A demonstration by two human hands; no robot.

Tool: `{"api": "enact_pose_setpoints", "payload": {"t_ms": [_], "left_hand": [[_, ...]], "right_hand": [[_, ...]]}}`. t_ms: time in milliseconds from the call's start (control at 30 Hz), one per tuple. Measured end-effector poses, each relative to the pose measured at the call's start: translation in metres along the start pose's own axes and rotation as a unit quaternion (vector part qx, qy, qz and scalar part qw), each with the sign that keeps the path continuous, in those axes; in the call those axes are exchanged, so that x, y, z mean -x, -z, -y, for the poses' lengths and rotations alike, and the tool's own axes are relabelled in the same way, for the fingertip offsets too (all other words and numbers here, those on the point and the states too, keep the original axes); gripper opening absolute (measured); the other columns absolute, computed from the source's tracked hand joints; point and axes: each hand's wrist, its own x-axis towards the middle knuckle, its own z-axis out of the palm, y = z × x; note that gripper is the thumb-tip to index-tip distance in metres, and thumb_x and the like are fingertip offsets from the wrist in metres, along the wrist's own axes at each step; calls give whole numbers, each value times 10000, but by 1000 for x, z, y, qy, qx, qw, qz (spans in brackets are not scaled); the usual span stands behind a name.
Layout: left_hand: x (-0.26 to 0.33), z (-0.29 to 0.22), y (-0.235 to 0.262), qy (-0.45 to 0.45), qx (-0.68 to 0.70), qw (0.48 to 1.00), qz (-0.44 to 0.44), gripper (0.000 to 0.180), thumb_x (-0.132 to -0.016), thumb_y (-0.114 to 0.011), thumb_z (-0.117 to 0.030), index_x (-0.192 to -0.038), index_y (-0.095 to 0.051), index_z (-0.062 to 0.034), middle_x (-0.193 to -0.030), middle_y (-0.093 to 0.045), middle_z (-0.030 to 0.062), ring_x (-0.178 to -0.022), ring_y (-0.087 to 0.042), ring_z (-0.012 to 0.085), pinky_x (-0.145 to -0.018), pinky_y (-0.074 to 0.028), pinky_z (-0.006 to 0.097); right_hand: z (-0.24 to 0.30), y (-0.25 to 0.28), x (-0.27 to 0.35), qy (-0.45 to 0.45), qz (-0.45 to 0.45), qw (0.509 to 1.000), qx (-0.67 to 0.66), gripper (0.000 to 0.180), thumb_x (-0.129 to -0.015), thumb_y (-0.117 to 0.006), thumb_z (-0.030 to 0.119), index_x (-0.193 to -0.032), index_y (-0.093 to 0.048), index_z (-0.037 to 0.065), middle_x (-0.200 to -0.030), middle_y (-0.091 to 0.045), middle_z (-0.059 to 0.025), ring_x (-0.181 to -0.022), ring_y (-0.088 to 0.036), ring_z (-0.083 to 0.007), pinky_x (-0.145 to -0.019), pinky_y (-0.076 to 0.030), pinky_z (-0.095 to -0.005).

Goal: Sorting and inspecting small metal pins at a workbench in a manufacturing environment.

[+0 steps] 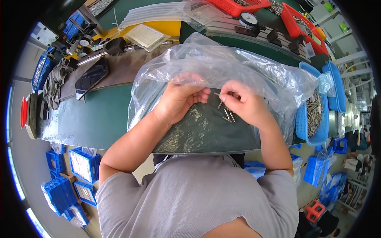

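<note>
A large clear plastic bag (pixel 274 77) lies spread across the green bench in front of me. Its edge drapes over the fingers of my left hand (pixel 178 97), which are curled in. What they hold, if anything, is hidden. Facing it, my right hand (pixel 246 103) has thumb and forefinger pinched on a small metal pin (pixel 216 94). Just below these fingertips, several loose metal pins (pixel 229 115) lie in a small heap on the plastic. Part of the heap is covered by my right hand.
To the right stands a blue plastic basket (pixel 313 137) full of metal pins. Red baskets (pixel 295 23) and a dial gauge (pixel 249 19) sit at the back right. On the left lie a dark phone (pixel 92 78) and grey gloves (pixel 54 85). Blue crates (pixel 85 164) stand on the floor.
</note>
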Motion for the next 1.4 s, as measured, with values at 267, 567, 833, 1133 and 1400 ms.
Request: {"api": "enact_pose_setpoints", "payload": {"t_ms": [267, 567, 833, 1133, 1400], "left_hand": [[4, -1, -10, 38, -41, 998, 13, 85, -847, -590, -64, -903, -574, -2, -798, -619, 100, -693, -601, 162, -649, -497, 270], [5, 4, -9, 77, 10, 990, 119, 76, -863, -587, -66, -895, -594, 3, -820, -636, 100, -726, -619, 172, -674, -511, 273], [3, 6, -5, 41, 4, 998, 50, 91, -858, -582, -66, -906, -594, 10, -847, -638, 113, -749, -627, 186, -699, -515, 287], [1, -2, -4, -43, -20, 999, -21, 74, -839, -557, -76, -863, -555, -7, -810, -595, 110, -729, -578, 188, -687, -477, 305], [0, -2, -1, -66, 16, 997, -28, 65, -828, -570, -36, -887, -564, -8, -801, -616, 89, -710, -597, 169, -665, -494, 290]], "right_hand": [[5, 6, -3, 9, 0, 998, -58, 95, -830, -622, 91, -877, -581, 20, -776, -579, -16, -700, -534, -71, -629, -442, -218], [-2, -2, -8, -24, 78, 966, -246, 170, -817, -681, 134, -860, -561, 22, -801, -585, -24, -743, -551, -98, -668, -454, -233], [9, -12, -7, 49, -20, 990, -133, 106, -851, -624, 102, -887, -550, 33, -804, -577, -34, -762, -557, -102, -722, -445, -236], [-9, 8, -15, -117, 3, 822, -558, 184, -799, -650, 132, -929, -563, 34, -866, -617, -106, -695, -585, -185, -468, -410, -250], [-4, -28, -19, 150, -58, 966, 205, 193, -756, -674, 118, -927, -603, 64, -861, -600, -83, -775, -581, -246, -688, -459, -344]]}}
